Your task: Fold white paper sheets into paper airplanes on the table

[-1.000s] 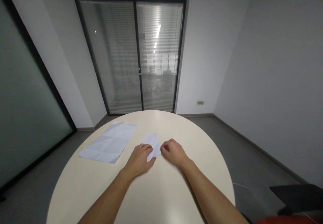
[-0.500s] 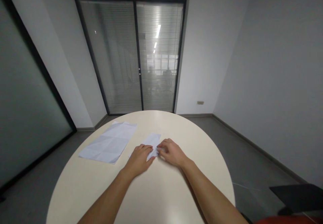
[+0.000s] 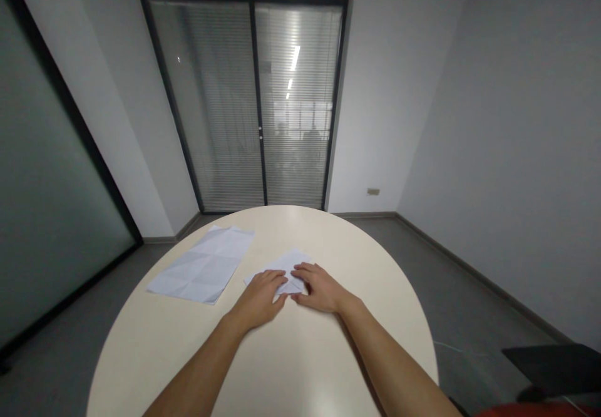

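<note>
A small folded piece of white paper (image 3: 295,257) lies on the round cream table (image 3: 282,367), partly covered by both my hands. My left hand (image 3: 261,295) rests on its left side, fingers laid over the paper and thumb apart near the lower edge. On the opposite side my right hand (image 3: 322,287) presses down with its fingers stretched out and its thumb spread below them. Slanting fold lines show between the two hands. Further left lies a larger creased sheet of white paper (image 3: 201,267), flat and untouched.
Beyond the table stands a dark-framed glass door (image 3: 260,104) with blinds. A frosted glass panel (image 3: 56,204) is at the left. A black flat object (image 3: 556,367) sits low at the right, beside something red at the bottom edge.
A flap of the small paper now lies folded differently, showing a wider, pointed shape. My right hand has gone from closed fingertips to spread fingers on it. The left hand has barely moved.
</note>
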Available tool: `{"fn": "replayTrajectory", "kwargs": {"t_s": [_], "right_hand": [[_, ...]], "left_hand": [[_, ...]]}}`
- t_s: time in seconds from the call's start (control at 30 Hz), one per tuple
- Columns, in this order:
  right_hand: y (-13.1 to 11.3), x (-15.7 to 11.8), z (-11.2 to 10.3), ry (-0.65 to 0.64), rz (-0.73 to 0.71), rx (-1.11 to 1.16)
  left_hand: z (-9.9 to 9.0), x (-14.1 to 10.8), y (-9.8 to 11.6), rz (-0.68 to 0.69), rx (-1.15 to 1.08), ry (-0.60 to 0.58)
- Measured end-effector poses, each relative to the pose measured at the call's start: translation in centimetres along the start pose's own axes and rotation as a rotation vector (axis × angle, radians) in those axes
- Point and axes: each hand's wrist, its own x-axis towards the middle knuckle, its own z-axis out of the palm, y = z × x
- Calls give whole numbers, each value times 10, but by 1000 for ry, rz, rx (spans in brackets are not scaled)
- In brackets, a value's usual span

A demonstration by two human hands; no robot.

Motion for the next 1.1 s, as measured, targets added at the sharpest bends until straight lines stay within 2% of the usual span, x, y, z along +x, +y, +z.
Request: {"fn": "replayTrajectory", "kwargs": {"t_s": [0.17,0.57,0.87,1.1], "right_hand": [[0,1,-2,66,-23,-19],[6,3,-3,96,22,-32],[22,3,-1,120,66,-59],[17,1,-6,152,68,-72]], "left_hand": [[2,0,-2,9,-14,6],[-2,2,-3,-11,-79,-1],[-6,1,-8,-154,-109,15],[-7,0,-13,-160,-106,19]]}}
